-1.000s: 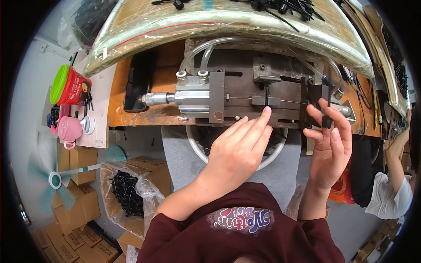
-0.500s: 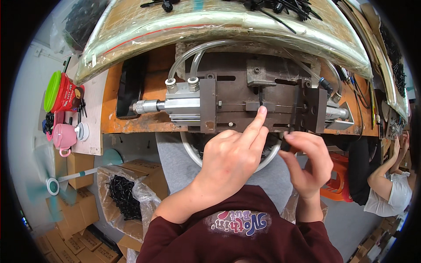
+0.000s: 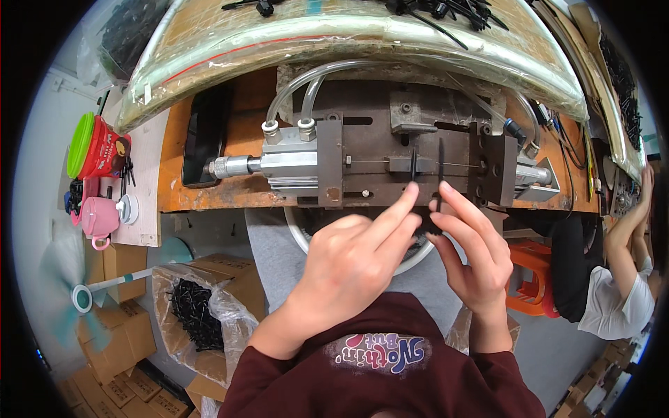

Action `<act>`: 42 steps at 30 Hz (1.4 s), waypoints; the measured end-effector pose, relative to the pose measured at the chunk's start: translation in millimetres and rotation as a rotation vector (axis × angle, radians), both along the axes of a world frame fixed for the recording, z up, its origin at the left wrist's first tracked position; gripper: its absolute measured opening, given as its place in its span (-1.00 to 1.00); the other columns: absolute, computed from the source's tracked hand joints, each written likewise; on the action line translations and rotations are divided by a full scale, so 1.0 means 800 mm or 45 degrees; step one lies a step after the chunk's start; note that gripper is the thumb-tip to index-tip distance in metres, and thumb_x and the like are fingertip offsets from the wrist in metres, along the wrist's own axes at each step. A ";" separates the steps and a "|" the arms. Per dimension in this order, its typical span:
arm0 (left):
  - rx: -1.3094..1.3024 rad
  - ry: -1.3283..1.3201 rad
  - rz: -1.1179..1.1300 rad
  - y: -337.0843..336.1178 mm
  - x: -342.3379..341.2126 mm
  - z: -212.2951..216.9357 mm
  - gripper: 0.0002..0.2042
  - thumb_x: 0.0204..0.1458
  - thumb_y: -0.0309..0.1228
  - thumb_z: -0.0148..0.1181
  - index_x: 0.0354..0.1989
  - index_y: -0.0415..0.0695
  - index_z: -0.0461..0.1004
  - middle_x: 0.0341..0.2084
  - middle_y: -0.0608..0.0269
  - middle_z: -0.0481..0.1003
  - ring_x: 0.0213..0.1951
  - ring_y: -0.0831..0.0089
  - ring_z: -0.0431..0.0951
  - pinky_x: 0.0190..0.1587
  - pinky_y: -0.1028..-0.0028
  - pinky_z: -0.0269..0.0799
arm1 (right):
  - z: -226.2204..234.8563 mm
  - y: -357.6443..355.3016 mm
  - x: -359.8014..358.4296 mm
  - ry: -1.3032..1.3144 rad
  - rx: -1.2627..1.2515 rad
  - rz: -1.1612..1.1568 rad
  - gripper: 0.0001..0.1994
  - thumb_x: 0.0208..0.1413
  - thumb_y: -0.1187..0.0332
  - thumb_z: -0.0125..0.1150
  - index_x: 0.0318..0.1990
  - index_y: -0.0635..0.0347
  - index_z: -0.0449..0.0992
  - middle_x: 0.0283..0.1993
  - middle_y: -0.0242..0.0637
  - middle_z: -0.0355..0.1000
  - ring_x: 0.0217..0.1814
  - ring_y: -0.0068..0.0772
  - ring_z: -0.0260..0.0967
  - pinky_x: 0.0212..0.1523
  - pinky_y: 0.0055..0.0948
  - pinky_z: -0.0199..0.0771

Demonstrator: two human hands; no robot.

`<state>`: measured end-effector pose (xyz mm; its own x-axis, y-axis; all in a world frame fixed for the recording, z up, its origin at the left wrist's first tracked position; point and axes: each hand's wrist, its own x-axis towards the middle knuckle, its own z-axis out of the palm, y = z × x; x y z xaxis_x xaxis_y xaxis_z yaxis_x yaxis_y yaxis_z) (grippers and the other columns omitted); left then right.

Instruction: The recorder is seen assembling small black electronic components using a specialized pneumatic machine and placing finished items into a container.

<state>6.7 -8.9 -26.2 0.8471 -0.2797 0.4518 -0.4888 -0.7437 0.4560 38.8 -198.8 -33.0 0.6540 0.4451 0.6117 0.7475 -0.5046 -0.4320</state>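
My left hand (image 3: 355, 254) reaches to the middle of the metal fixture (image 3: 380, 191). Its fingertips are closed on the near end of a thin black plastic rod (image 3: 414, 164), which lies across the small grey block (image 3: 398, 164); the thumb is hidden. Just right of it, my right hand (image 3: 477, 254) pinches a second thin black rod (image 3: 441, 159), pointing away from me over the plate. A metal bracket (image 3: 410, 120) stands beyond the first rod. Thin metal pins extend toward the block from both sides.
Air cylinders (image 3: 289, 164) with clear hoses flank the fixture. A dark phone-like slab (image 3: 205, 139) lies left. Behind rises a plastic-wrapped board (image 3: 348, 35) bearing black parts. A box of black pieces (image 3: 198, 313) and a fan (image 3: 82, 298) are lower left; another person (image 3: 617, 292) sits right.
My left fingertips have drawn back toward me, and the first rod has come away from the bracket. My right hand has moved left, bringing its rod over the plate beside the first.
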 end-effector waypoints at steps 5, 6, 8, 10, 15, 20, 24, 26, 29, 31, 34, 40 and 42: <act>0.006 0.260 -0.199 0.029 -0.033 0.006 -0.79 -0.17 -0.46 0.39 -0.30 -0.18 0.60 -0.01 0.17 0.57 -0.57 0.41 0.52 -0.47 0.51 0.46 | -0.005 0.014 0.003 0.063 -0.184 -0.021 -0.74 -0.11 0.55 0.35 -0.21 0.29 0.51 0.13 -0.06 0.48 -0.53 -0.42 0.44 -0.52 -0.52 0.40; -0.035 0.258 -0.223 0.031 -0.034 0.001 -0.79 -0.16 -0.46 0.38 -0.30 -0.18 0.60 -0.02 0.17 0.57 -0.55 0.38 0.55 -0.48 0.48 0.46 | -0.006 0.016 0.005 0.047 -0.206 -0.016 -0.77 -0.10 0.54 0.34 -0.22 0.28 0.51 0.13 -0.05 0.48 -0.60 -0.46 0.40 -0.53 -0.54 0.40; -0.034 0.284 -0.234 0.032 -0.036 -0.008 -0.79 -0.16 -0.46 0.38 -0.29 -0.17 0.60 -0.03 0.18 0.58 -0.53 0.37 0.57 -0.47 0.47 0.47 | -0.003 0.022 0.006 0.030 -0.264 -0.030 -0.78 -0.07 0.51 0.33 -0.22 0.28 0.51 0.14 -0.07 0.48 -0.62 -0.49 0.37 -0.53 -0.55 0.39; -0.037 0.303 -0.246 0.033 -0.038 -0.014 -0.79 -0.13 -0.42 0.38 -0.29 -0.16 0.60 -0.06 0.20 0.59 -0.52 0.35 0.58 -0.45 0.46 0.49 | 0.004 0.025 0.007 -0.001 -0.358 -0.058 -0.81 -0.02 0.47 0.30 -0.23 0.26 0.51 0.14 -0.12 0.49 -0.65 -0.55 0.32 -0.54 -0.59 0.36; -0.049 0.312 -0.302 0.030 -0.038 -0.018 -0.66 -0.10 -0.27 0.39 -0.12 -0.10 0.60 -0.02 0.24 0.57 -0.52 0.39 0.57 -0.44 0.46 0.50 | 0.017 0.028 0.005 0.090 -0.396 -0.082 -0.77 -0.11 0.52 0.37 -0.24 0.24 0.52 0.12 -0.14 0.50 -0.59 -0.40 0.40 -0.52 -0.51 0.39; -0.007 0.343 -0.350 0.020 -0.040 -0.010 -0.59 -0.02 -0.23 0.33 -0.01 -0.14 0.53 -0.03 0.11 0.54 -0.35 0.41 0.62 -0.30 0.46 0.52 | 0.024 0.027 0.005 0.112 -0.476 -0.082 -0.78 -0.10 0.51 0.37 -0.25 0.23 0.52 0.12 -0.16 0.50 -0.60 -0.40 0.40 -0.52 -0.50 0.41; -0.076 0.248 -0.295 0.019 -0.042 -0.013 -0.56 -0.11 -0.26 0.40 0.00 -0.08 0.57 -0.05 0.25 0.58 -0.50 0.39 0.57 -0.42 0.48 0.51 | 0.041 0.022 0.010 0.156 -0.493 -0.014 -0.74 -0.11 0.48 0.38 -0.20 0.24 0.52 0.04 -0.14 0.53 -0.51 -0.32 0.48 -0.46 -0.48 0.48; -0.112 0.207 -0.265 0.022 -0.044 -0.017 -0.56 -0.11 -0.27 0.41 -0.01 -0.08 0.57 -0.06 0.25 0.59 -0.48 0.40 0.59 -0.41 0.50 0.52 | 0.057 0.017 0.031 0.146 -0.364 0.101 -0.72 -0.10 0.46 0.34 -0.18 0.26 0.49 0.00 -0.11 0.53 -0.50 -0.29 0.49 -0.43 -0.42 0.52; -0.138 0.186 -0.241 0.026 -0.046 -0.020 -0.57 -0.12 -0.28 0.43 -0.02 -0.07 0.58 -0.08 0.26 0.60 -0.46 0.40 0.61 -0.40 0.51 0.52 | 0.101 0.015 0.086 -0.120 -0.148 -0.023 -0.76 -0.07 0.45 0.36 -0.21 0.20 0.52 -0.22 -0.22 0.54 -0.37 -0.25 0.52 -0.37 -0.39 0.52; -0.136 0.198 -0.230 0.027 -0.050 -0.020 -0.57 -0.13 -0.28 0.43 -0.02 -0.06 0.59 -0.10 0.27 0.61 -0.44 0.40 0.62 -0.39 0.52 0.53 | 0.128 0.018 0.136 -0.344 -0.170 -0.211 -0.79 -0.08 0.44 0.37 -0.23 0.13 0.56 -0.31 -0.29 0.52 -0.54 -0.42 0.34 -0.43 -0.40 0.36; -0.131 0.216 -0.270 0.025 -0.052 -0.019 -0.59 -0.09 -0.29 0.41 -0.01 -0.08 0.58 -0.11 0.26 0.61 -0.43 0.40 0.63 -0.38 0.51 0.53 | 0.170 0.015 0.213 -0.322 -0.572 -0.216 -0.66 -0.07 0.41 0.37 -0.07 0.07 0.55 -0.03 -0.39 0.52 -0.32 -0.40 0.44 -0.20 -0.38 0.44; -0.137 0.209 -0.260 0.029 -0.058 -0.024 -0.62 -0.02 -0.30 0.35 -0.01 -0.12 0.55 -0.12 0.22 0.61 -0.41 0.39 0.62 -0.35 0.48 0.53 | 0.152 0.049 0.295 -0.325 -1.046 -0.295 -0.57 -0.14 0.48 0.33 -0.01 0.18 0.47 -0.06 -0.17 0.51 0.03 -0.09 0.47 0.04 -0.15 0.46; -0.142 0.207 -0.242 0.031 -0.060 -0.026 -0.64 -0.02 -0.30 0.35 -0.03 -0.12 0.56 -0.14 0.22 0.61 -0.41 0.38 0.62 -0.35 0.48 0.53 | 0.155 0.051 0.298 -0.234 -1.042 -0.304 -0.59 -0.15 0.47 0.33 -0.05 0.20 0.48 -0.08 -0.12 0.52 0.00 -0.10 0.47 0.05 -0.17 0.46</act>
<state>-41.3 16.1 -47.2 0.8482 -0.3965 0.3512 -0.5284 -0.5867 0.6137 276.9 -157.9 91.4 0.7079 0.6548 0.2648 0.6046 -0.7556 0.2521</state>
